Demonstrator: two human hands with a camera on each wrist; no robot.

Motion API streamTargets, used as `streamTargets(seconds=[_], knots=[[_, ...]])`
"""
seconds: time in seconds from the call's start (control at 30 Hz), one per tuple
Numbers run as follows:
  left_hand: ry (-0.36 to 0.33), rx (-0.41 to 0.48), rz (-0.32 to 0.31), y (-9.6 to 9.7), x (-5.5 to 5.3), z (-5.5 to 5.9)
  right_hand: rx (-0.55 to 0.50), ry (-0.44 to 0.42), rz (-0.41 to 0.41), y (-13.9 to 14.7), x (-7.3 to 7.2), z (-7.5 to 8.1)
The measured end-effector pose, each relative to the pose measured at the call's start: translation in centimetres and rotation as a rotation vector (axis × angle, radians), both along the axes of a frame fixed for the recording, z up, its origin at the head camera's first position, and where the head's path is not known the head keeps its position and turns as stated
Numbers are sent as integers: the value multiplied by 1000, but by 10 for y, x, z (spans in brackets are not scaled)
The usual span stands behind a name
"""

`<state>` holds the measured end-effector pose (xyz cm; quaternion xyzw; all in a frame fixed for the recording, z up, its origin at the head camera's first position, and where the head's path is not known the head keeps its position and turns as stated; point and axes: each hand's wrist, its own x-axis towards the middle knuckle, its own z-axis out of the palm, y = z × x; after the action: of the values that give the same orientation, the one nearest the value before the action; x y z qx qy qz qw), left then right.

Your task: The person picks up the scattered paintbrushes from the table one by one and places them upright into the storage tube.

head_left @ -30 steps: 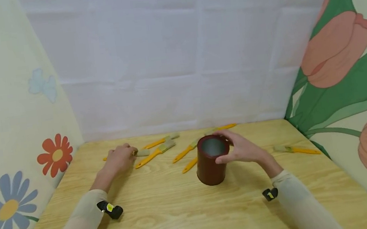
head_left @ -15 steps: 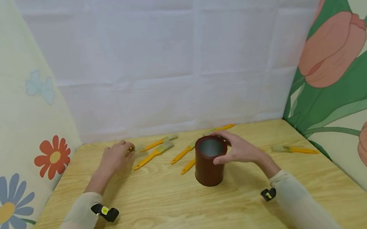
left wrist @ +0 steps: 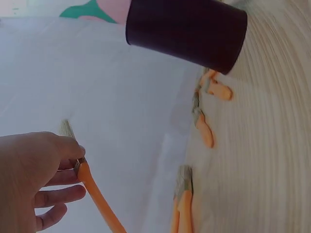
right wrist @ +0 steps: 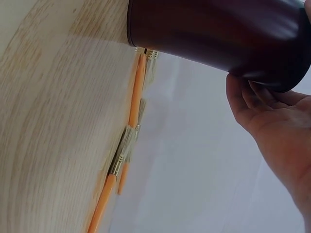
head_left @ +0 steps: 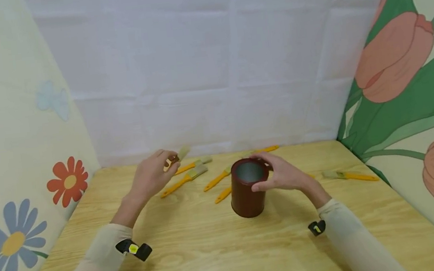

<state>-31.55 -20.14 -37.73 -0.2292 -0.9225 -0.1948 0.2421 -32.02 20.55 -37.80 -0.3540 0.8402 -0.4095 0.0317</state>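
My left hand (head_left: 150, 176) pinches a flat paintbrush (left wrist: 99, 199) near its metal collar, thumb and fingers on either side. The brush is off the table; its pale bristles (head_left: 183, 152) stick out past my fingertips, and its orange handle hangs below the hand in the left wrist view. My right hand (head_left: 286, 176) grips a dark red cylindrical pot (head_left: 248, 200) around its upper rim, thumb at the near side. The pot stands upright on the table with its mouth up; the part of its inside that shows is grey.
Several orange-handled paintbrushes lie on the wooden table (head_left: 198, 254): a pair (head_left: 184, 183) left of the pot, others behind it, and one brush (head_left: 350, 176) at the right. A white cloth backdrop (head_left: 195, 88) rises at the table's back edge, with flowered panels on both sides.
My left hand has picked the paintbrush up off the table at the left, raised it and carried it rightward. The right hand and the pot have stayed in place.
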Motion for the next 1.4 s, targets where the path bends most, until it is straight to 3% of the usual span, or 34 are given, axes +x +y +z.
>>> streamTargets(seconds=[0.17, 0.4, 0.77, 0.97, 1.07, 1.13, 1.27, 1.4], knots=[[-16, 120, -71, 24, 14, 17, 11, -9, -11, 2, 1, -3], [15, 249, -211, 54, 31, 40, 15, 6, -18, 3, 3, -3], [75, 515, -371, 96, 41, 69, 3, 7, -19, -1, 1, -5], [91, 646, -443, 111, 40, 65, 2, -2, 1, -7, 2, -6], [58, 683, -467, 117, 48, 66, 4, 3, 7, -9, 1, -6], [29, 687, -487, 119, 46, 63, 5, 8, 3, -10, 0, -5], [-44, 685, -535, 124, 34, 49, -2, 12, 3, -8, -1, -2], [-109, 659, -536, 129, 23, 33, -9, -1, 0, -6, -2, 0]])
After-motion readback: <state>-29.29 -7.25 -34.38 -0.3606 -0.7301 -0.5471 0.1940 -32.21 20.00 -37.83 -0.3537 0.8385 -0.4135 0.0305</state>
